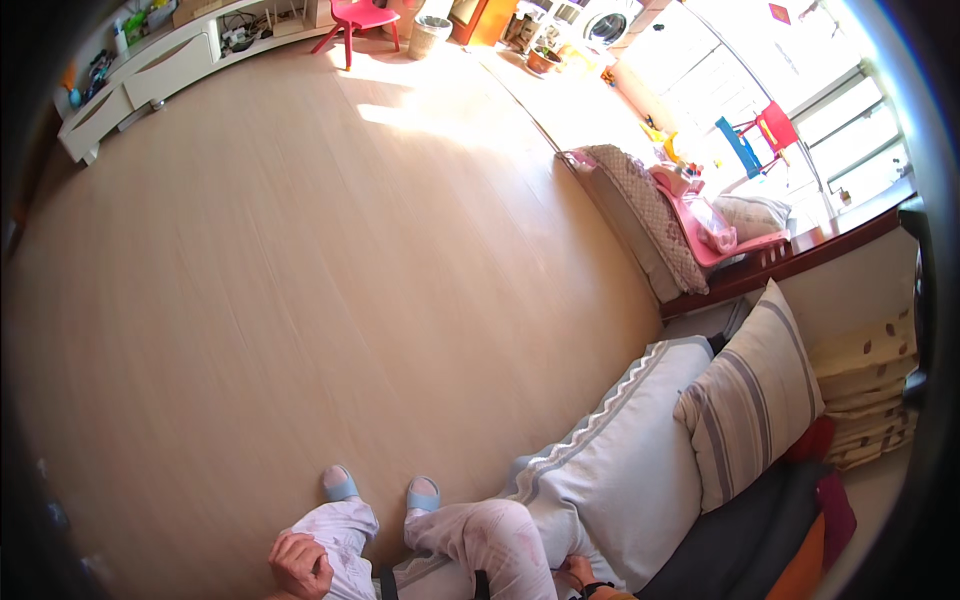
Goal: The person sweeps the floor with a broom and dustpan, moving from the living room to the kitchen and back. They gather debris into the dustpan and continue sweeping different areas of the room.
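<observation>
At the bottom left my left hand (300, 566) lies over my left knee, its fingers curled in and nothing visible in them. My right hand (577, 573), with a dark band at the wrist, is low beside my right thigh. Its fingers are pinched together at a fold of the light grey sofa cover (640, 440), which has a wavy white trim. Light patterned trousers (500, 535) cover my legs, and pale blue slippers (342, 488) are on my feet.
A striped cushion (755, 405) leans at the sofa's right end. Beyond it stands a padded bench (630, 220) with a pink tray-like item (705, 225). Across the wooden floor (300, 270) are a white cabinet (165, 75), a red chair (363, 14) and a bin (428, 38).
</observation>
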Demonstrator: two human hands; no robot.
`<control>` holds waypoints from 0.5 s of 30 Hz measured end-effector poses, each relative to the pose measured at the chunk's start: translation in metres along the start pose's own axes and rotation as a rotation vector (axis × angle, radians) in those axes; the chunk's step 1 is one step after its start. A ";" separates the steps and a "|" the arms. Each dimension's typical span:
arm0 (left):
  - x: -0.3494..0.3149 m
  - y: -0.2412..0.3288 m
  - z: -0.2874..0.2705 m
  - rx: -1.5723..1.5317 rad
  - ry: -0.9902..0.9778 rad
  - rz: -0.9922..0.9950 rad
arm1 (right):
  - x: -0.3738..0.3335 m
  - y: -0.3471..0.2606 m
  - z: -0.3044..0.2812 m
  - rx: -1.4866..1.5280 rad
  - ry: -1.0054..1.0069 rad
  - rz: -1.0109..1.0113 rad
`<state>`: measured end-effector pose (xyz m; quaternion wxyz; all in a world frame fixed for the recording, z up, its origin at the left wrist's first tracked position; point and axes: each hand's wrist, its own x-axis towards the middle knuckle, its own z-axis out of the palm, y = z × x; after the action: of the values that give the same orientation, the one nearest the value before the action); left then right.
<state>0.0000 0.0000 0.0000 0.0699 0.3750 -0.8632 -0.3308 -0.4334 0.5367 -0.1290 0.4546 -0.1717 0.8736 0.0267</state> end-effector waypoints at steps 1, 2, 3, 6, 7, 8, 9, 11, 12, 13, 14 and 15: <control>0.004 -0.001 -0.005 -0.009 -0.106 -0.039 | -0.002 -0.007 -0.012 -0.066 -0.044 -0.016; 0.007 -0.002 -0.010 -0.020 -0.212 -0.078 | -0.009 -0.013 -0.023 -0.189 -0.093 0.012; 0.011 -0.003 -0.016 -0.038 -0.224 -0.070 | -0.008 -0.023 -0.031 -0.312 -0.159 0.010; 0.031 0.000 -0.023 -0.069 -0.154 -0.183 | -0.013 -0.069 -0.067 -0.454 -0.409 -0.009; 0.034 0.002 -0.027 -0.043 -0.175 -0.139 | -0.015 -0.094 -0.084 -0.422 -0.320 -0.074; 0.036 0.004 -0.031 -0.019 -0.193 -0.095 | -0.022 -0.125 -0.106 -0.393 -0.227 -0.138; 0.037 0.008 -0.036 0.004 -0.206 -0.060 | -0.031 -0.161 -0.135 -0.372 -0.138 -0.207; 0.045 0.010 -0.051 -0.140 -0.409 -0.166 | -0.060 -0.242 -0.197 -0.202 0.004 -0.302; 0.053 0.013 -0.062 -0.217 -0.511 -0.213 | -0.082 -0.283 -0.230 -0.126 0.078 -0.333; 0.065 0.018 -0.077 -0.292 -0.612 -0.251 | -0.104 -0.322 -0.266 -0.034 0.167 -0.427; 0.071 0.025 -0.100 -0.365 -0.722 -0.294 | -0.128 -0.355 -0.296 -0.013 0.199 -0.461; 0.070 0.033 -0.131 -0.414 -0.860 -0.363 | -0.150 -0.383 -0.321 -0.060 0.201 -0.415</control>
<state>-0.0205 -0.1000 0.1127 -0.2775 0.3272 -0.6511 -0.6261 -0.4821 0.1529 0.2209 0.3557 -0.3630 0.8592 -0.0588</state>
